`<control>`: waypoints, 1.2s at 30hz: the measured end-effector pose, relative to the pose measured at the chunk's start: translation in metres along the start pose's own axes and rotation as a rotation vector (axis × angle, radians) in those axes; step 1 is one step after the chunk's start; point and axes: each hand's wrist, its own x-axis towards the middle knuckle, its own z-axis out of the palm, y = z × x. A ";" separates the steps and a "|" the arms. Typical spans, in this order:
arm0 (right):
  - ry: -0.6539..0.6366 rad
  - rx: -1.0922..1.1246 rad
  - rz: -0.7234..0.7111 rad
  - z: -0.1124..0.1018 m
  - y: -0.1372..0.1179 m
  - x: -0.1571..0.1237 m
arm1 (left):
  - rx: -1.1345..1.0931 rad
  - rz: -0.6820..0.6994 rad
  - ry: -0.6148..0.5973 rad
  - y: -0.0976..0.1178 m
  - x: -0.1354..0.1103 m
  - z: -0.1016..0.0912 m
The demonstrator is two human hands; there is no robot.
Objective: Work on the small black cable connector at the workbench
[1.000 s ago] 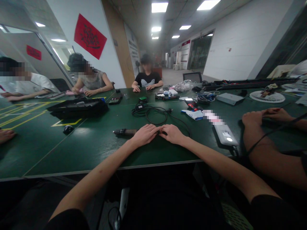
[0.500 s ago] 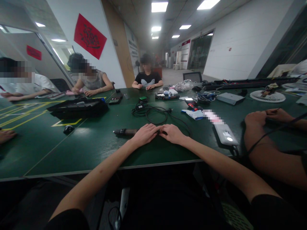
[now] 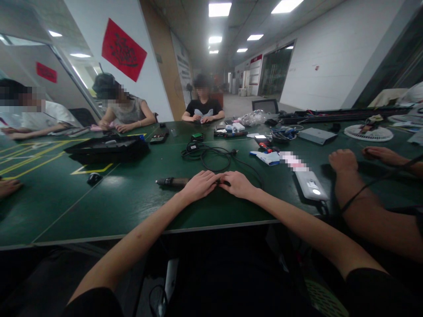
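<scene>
Through my head feed, the green desk (image 3: pixel 132 211) spreads across the view. Three people sit along its far side: one in a white top (image 3: pixel 54 115), one in a grey top (image 3: pixel 127 110) and one in a black top (image 3: pixel 211 110). A co-worker's forearm (image 3: pixel 366 207) rests at my right. A long black frame (image 3: pixel 330 115) lies along the far right, and a black tray (image 3: pixel 109 154) sits to the left. Near the right end I see a round white grille (image 3: pixel 355 134) and, left of it, a flat grey box (image 3: pixel 317 136).

In front of me, my left grip (image 3: pixel 200 187) lies palm down, closed over the handle of an electric screwdriver (image 3: pixel 173 182). This tool lies sideways near the desk's front edge, its tip pointing left. My right grip (image 3: pixel 240 185) meets the left at the tool's dark tail end; I cannot tell whether its fingers pinch anything. A looped black cable (image 3: pixel 216 171) lies just beyond both. A pale device (image 3: pixel 309 185) lies to the right, a green board (image 3: pixel 197 136) beyond the cable, and a small black object (image 3: pixel 94 178) well to the left.
</scene>
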 end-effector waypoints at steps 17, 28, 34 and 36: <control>-0.009 -0.005 -0.004 -0.002 -0.001 0.000 | -0.016 0.009 0.000 -0.001 0.000 -0.001; -0.009 -0.013 -0.010 -0.001 0.000 0.001 | 0.010 -0.001 0.004 -0.005 0.001 0.005; -0.006 -0.016 -0.011 -0.001 0.000 0.001 | -0.022 0.015 0.001 -0.002 0.000 0.000; -0.005 -0.014 -0.010 -0.001 0.000 0.000 | -0.031 0.028 -0.004 0.000 0.000 -0.003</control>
